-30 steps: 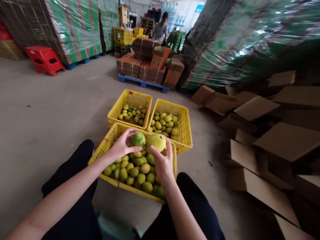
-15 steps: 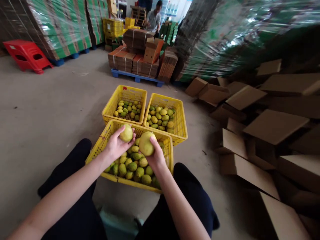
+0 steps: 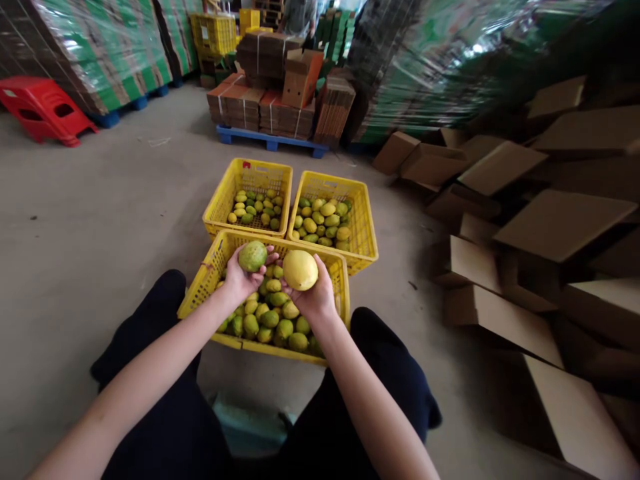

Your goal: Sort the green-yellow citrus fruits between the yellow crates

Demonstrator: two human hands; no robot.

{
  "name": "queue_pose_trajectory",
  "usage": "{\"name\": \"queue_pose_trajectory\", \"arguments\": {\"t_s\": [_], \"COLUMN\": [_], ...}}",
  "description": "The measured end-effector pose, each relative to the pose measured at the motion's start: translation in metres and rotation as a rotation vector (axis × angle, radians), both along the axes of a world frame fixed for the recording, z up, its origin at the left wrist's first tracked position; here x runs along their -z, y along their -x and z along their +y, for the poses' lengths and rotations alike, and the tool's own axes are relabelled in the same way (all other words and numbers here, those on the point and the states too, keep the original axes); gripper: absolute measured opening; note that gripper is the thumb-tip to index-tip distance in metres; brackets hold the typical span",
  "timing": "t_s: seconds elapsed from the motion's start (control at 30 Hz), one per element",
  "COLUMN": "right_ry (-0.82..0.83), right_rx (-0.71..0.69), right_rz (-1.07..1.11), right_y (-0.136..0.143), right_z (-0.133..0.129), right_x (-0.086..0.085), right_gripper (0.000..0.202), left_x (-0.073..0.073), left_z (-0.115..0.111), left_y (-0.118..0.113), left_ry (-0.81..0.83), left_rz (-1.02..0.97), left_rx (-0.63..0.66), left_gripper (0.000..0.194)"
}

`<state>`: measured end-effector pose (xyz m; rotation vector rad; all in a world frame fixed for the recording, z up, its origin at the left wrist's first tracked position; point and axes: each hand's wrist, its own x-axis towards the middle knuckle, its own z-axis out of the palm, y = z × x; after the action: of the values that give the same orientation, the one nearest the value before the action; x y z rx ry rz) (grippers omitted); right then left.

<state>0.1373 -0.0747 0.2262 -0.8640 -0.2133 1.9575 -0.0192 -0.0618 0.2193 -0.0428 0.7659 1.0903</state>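
Above the near yellow crate, my left hand holds a green lemon on its palm. My right hand is wrapped round a larger, pale yellow lemon. The two fruits are a small gap apart. Beneath the hands, the near crate is filled with green and yellow lemons. Behind it stand two more yellow crates side by side, the back left crate and the back right crate, each with lemons in it.
Cardboard boxes lie piled on the right. A blue pallet with flattened cartons stands ahead, and a person is partly visible behind it. A red stool is at the left, near wrapped stacks.
The lemon in my left hand now shows a greener side, and the right one has turned within the fingers. My left palm has tilted upward. The view has dipped slightly.
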Motion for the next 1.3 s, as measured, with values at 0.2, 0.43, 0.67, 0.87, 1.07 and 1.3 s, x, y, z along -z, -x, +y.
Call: {"name": "queue_pose_trajectory", "arguments": {"t_s": [0.2,0.43,0.67,0.87,1.07,1.3], "right_ry": [0.03,0.034,-0.218,-0.485,-0.719,-0.755], "right_rx": [0.096,0.088,0.192,0.382,0.365,0.358], "right_rz": [0.03,0.049,-0.13,-0.611,-0.864,-0.886], "right_y": [-0.007,-0.014,-0.023,-0.035,-0.053,-0.055], "right_z": [0.001,-0.001,-0.009,-0.027,-0.03,-0.026], "right_x": [0.004,0.004,-0.003,-0.005,0.001,0.007], "right_gripper": [0.029,0.029,0.042,0.056,0.062,0.061], "left_x": [0.004,0.005,-0.001,0.002,0.016,0.01], "left_z": [0.0,0.006,0.003,-0.013,-0.015,-0.01], "left_y": [-0.001,-0.008,-0.024,-0.027,-0.03,-0.027], "left_ry": [0.105,0.012,-0.268,-0.732,-0.802,-0.821], "left_rz": [-0.049,0.035,0.286,0.579,0.608,0.688], "left_rx": [-0.045,-0.01,-0.267,-0.182,0.023,0.072], "left_gripper": [0.039,0.042,0.022,0.054,0.055,0.055]}}
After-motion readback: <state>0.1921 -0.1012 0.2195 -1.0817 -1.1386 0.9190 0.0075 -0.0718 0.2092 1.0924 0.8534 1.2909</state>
